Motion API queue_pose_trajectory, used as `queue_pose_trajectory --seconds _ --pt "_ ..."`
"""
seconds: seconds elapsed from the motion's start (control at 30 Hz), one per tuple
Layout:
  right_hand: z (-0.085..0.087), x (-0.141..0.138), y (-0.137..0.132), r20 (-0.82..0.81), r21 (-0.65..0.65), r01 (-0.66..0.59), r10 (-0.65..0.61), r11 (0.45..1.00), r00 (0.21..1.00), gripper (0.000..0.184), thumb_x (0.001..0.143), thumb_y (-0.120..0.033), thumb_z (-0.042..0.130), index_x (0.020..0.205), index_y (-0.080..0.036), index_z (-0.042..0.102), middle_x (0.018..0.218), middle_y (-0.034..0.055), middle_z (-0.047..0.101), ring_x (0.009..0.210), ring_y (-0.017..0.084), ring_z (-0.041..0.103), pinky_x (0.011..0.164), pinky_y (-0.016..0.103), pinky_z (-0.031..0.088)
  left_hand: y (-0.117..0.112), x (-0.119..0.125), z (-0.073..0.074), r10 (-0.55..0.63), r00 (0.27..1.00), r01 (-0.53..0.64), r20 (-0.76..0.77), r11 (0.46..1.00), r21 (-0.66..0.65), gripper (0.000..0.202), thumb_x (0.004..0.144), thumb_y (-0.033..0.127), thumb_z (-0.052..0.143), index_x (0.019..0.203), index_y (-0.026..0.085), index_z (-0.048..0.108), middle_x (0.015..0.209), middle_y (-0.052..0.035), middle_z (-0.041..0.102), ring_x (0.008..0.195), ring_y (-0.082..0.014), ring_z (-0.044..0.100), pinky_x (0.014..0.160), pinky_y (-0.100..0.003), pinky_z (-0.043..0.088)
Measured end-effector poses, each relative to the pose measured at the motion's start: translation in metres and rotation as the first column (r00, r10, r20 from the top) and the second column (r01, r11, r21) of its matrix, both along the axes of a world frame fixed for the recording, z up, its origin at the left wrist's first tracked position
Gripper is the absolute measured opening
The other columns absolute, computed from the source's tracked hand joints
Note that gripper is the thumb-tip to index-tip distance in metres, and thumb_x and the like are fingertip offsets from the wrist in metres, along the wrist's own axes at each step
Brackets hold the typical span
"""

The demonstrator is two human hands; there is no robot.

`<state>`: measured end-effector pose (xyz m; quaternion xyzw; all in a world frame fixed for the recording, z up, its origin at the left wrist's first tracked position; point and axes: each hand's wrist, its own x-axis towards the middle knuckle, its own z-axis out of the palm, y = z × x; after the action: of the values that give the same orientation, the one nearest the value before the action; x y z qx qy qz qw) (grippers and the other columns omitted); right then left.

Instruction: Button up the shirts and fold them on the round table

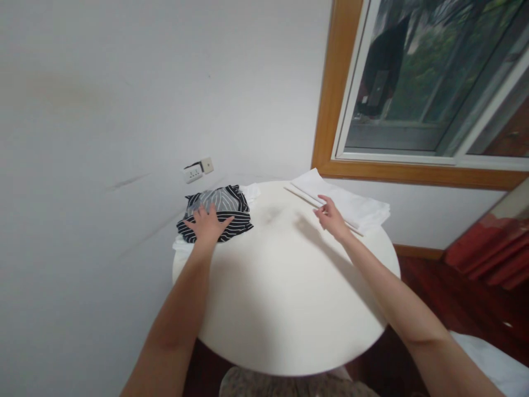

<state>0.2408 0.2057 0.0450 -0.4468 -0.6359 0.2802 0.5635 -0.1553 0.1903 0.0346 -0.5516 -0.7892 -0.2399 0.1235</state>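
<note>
My left hand (206, 223) lies with spread fingers on a folded black-and-white striped cloth item (233, 218), part of which looks greyish, as if under a clear film. White, thin material (182, 244) sticks out from beneath it. Above the table's right side is my right hand (330, 218), its fingers loosely bent and apart, with nothing visible in them. Close behind that hand lies a stack of flat white sheets or bags (351, 201) with a straight, thick near edge. Whether the fingertips touch that edge I cannot tell.
Both items rest on a round white table (281, 309) set against the wall. A wall socket (193, 173) is at the back left. Behind to the right is a wood-framed window (384, 170). Red fabric (491, 242) hangs at the right, and something white (496, 364) lies low down there.
</note>
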Motion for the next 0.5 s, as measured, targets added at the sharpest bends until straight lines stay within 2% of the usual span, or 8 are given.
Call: queue_pose_trajectory --seconds 0.07,0.13,0.3,0.4,0.5 --pt "-0.014 -0.027 -0.008 0.037 -0.093 -0.12 0.124 0.988 0.992 0.057 0.077 -0.038 0.057 0.129 -0.025 0.039 0.074 -0.006 0.048 0.043 0.006 0.041 0.038 0.018 0.035 -0.001 -0.008 -0.007 0.031 1.0 -0.031 0.0 0.998 0.056 0.084 0.077 0.065 0.052 0.141 0.014 0.038 0.141 -0.0279 0.039 0.127 -0.0456 0.032 0.096 -0.067 0.026" --pt "-0.032 -0.042 -0.013 0.046 -0.167 -0.199 0.209 0.966 0.977 0.056 0.077 -0.039 0.056 0.129 -0.025 0.04 0.075 -0.0058 0.048 0.041 0.006 0.042 0.036 0.019 0.036 -0.003 -0.011 -0.01 0.035 0.999 -0.035 -0.004 0.994 0.101 0.076 0.081 0.063 0.047 0.139 0.014 0.043 0.132 -0.0267 0.048 0.121 -0.0435 0.04 0.094 -0.063 0.031" --pt "-0.069 -0.047 -0.013 0.023 -0.264 -0.263 0.278 0.928 0.96 0.046 0.077 -0.033 0.058 0.122 -0.026 0.046 0.078 -0.0035 0.055 0.041 0.005 0.047 0.037 0.019 0.04 -0.005 -0.013 -0.01 0.008 1.0 -0.006 -0.016 0.989 0.151 0.046 0.09 0.048 0.04 0.118 0.02 0.063 0.121 -0.019 0.057 0.115 -0.037 0.044 0.094 -0.053 0.032" --pt "-0.078 -0.044 -0.01 0.002 -0.276 -0.259 0.27 0.926 0.963 0.04 0.078 -0.032 0.058 0.117 -0.024 0.049 0.074 -0.0033 0.058 0.039 0.005 0.046 0.037 0.018 0.038 -0.003 -0.012 -0.007 0.015 0.999 -0.022 0.038 0.982 0.186 0.042 0.092 0.043 0.038 0.111 0.02 0.067 0.12 -0.017 0.059 0.114 -0.0357 0.045 0.093 -0.05 0.033" --pt "-0.081 -0.042 -0.008 -0.02 -0.278 -0.271 0.276 0.922 0.961 0.039 0.079 -0.033 0.058 0.116 -0.024 0.049 0.072 -0.0033 0.06 0.038 0.005 0.046 0.036 0.019 0.037 0.003 -0.01 -0.002 0.004 0.995 -0.029 0.097 0.966 0.258 0.044 0.093 0.041 0.035 0.113 0.017 0.065 0.119 -0.0166 0.061 0.114 -0.034 0.046 0.095 -0.047 0.033"
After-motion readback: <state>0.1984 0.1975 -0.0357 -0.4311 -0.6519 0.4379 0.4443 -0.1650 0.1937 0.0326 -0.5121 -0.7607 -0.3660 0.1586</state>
